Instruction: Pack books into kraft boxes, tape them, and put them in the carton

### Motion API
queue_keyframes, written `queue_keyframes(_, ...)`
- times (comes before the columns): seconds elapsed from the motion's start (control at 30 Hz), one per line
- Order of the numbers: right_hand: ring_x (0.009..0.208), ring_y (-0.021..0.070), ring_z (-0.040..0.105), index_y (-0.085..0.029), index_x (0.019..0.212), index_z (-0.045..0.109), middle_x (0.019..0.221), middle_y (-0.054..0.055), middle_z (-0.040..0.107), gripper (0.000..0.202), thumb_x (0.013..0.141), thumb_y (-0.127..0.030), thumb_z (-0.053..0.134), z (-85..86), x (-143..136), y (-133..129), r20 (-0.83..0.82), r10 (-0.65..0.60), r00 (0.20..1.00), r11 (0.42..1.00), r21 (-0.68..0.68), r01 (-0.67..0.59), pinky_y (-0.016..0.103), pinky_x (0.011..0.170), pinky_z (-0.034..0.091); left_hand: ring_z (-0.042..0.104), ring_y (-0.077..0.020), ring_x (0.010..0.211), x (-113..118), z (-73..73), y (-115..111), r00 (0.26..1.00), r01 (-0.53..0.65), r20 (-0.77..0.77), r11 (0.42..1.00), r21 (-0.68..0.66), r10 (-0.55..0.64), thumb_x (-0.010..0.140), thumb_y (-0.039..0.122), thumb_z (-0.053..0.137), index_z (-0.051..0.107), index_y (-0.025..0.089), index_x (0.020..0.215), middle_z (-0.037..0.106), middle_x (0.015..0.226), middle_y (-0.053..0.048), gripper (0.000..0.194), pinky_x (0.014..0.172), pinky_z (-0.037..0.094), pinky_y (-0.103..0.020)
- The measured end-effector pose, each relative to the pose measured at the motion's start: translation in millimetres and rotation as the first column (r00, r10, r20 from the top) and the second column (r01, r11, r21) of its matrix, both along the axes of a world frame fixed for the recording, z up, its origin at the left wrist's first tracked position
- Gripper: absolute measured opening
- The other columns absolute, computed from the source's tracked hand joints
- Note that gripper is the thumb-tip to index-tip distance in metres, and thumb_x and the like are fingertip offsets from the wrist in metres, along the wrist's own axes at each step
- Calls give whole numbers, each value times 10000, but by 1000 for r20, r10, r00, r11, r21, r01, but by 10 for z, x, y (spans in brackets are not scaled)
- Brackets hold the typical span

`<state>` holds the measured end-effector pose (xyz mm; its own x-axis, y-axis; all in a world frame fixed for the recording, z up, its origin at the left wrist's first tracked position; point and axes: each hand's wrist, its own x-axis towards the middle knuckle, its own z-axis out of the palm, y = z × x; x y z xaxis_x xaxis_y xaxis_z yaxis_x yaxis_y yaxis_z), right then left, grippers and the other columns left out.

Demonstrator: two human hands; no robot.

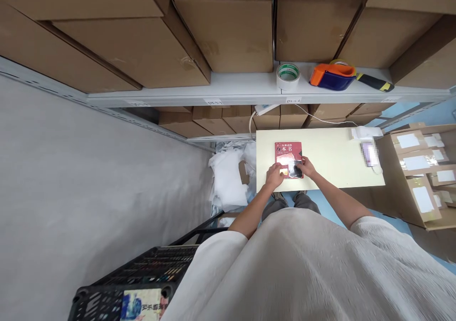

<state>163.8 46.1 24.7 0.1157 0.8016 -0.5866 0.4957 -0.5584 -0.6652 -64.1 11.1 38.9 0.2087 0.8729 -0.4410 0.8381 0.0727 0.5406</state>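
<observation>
A red book [288,149] with pale Chinese lettering lies cover up near the left end of a cream-coloured table [335,159]. Its lower part bears a dark rectangle and a small yellowish patch, and light glares off the cover. My left hand [275,176] grips the lower left edge, thumb over the cover. At the right edge, my right hand [307,167] holds the book with its thumb reaching onto the dark rectangle. Fingers beneath or behind the edges are partly hidden.
Cardboard boxes [224,31] fill the shelf [242,90] ahead, with a tape roll [288,76], an orange-and-blue tape dispenser [333,76] and a black-yellow cutter [375,81]. White packaging [230,176] lies left, above a black crate [142,269] holding books. An open carton [423,178] stands right.
</observation>
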Motion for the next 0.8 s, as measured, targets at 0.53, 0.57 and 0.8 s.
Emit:
queue_keyframes(0.53,965,274,710,-197,875,744,934,111,788,255,760,-424,756,-36,60,181,-70,-241,968,966,-118,232,333,787,552,516,-288,1568,-18,-86,-55,994,107,-25,992,-60,-109,987,223,641,612,213,1507,571,1661,-140,520,1309,397,-393)
queue_keyframes(0.57,956,269,709,-199,855,739,930,110,788,236,758,-414,751,-44,54,186,-76,-242,967,965,-124,232,328,773,549,513,-289,1570,-23,-89,-52,993,112,-25,992,-63,-113,987,227,641,608,210,1511,569,1664,-142,526,1311,395,-394)
queue_keyframes(0.8,849,232,691,-180,802,711,920,124,789,234,747,-397,777,-39,-17,223,-127,-252,959,959,-168,230,304,715,530,516,-317,1562,-41,-83,-74,992,119,-38,990,-69,-122,953,237,683,602,226,1532,537,1695,-134,584,1298,417,-432)
